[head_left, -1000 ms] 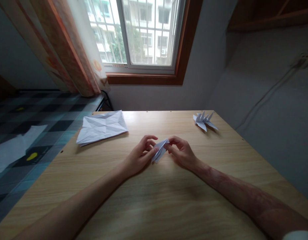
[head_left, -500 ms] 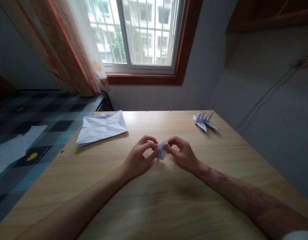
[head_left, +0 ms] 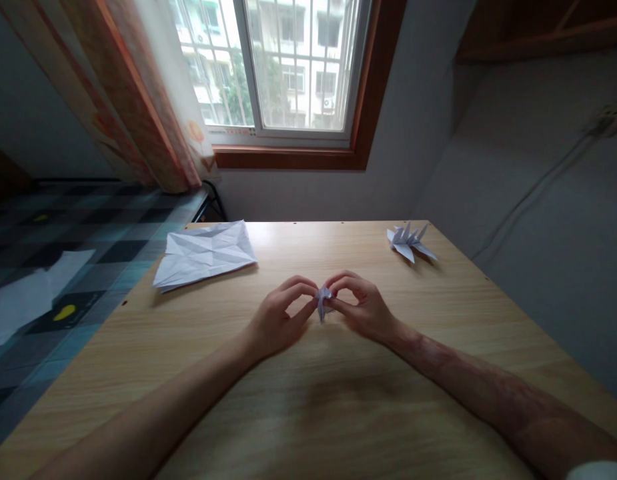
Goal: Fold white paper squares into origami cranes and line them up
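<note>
A small piece of folded white paper is pinched between my two hands above the middle of the table. My left hand grips its left side between thumb and fingertips. On the other side, my right hand has thumb and fingers closed on the paper's right part. The fingertips cover much of the piece, so its full shape cannot be made out; a narrow pointed end hangs down between the hands.
Creased white paper sheets lie at the table's far left. A spiky folded-paper figure stands at the far right. The wooden table faces a window. More white paper rests on the checked bed at left.
My hands have drawn closer together on the folded paper, the right one shifting slightly left. The paper has turned more upright and shows less of its flat face.
</note>
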### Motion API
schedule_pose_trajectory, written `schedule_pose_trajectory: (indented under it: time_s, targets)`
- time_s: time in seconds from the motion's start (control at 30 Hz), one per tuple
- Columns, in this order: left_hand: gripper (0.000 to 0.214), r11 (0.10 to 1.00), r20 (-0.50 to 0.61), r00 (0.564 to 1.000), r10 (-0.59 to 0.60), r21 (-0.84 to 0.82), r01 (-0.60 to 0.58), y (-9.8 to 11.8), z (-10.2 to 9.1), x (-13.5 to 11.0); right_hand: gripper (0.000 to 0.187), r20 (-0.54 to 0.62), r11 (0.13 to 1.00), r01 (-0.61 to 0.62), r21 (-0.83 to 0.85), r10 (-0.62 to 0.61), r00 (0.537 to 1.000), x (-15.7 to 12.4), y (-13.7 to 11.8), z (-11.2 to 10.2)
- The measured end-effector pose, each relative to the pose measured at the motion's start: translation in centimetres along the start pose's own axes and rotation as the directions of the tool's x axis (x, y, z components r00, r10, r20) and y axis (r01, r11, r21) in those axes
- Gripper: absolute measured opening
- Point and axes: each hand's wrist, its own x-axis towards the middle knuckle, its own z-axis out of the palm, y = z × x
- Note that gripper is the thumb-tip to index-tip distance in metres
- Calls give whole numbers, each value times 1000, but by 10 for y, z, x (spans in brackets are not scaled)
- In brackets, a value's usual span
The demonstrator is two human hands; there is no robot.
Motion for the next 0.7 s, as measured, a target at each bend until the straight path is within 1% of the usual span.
schedule_pose_trajectory:
  time_s: [0.1,0.23,0.3,0.37,0.5,0.7]
  targets:
    - [10,1000,13,1000,4,1,-4,-1,0,-1,8,6,1000,1,18,-1,1000,-1,1,1]
    - [8,1000,15,1000,23,-4,-23,-4,1,-2,8,-17,1000,15,0,-15,1000,-1,3,0]
    - [7,1000,12,1000,13,-21,-13,-6,2,-2,8,-26,1000,27,-5,-27,999,-1,4,0]
    - [10,998,14,999,-29,-52,30,-7,3,-3,7,-26,999,36,1,-36,999,-2,5,0]
    - [15,982,64,988,-141,-119,148,-8,3,-4,7,-20,999,40,6,-40,999,-2,5,0]
    - [17,956,112,972,-207,-190,226,-7,1,-4,8,-14,999,46,9,-46,999,-4,5,0]
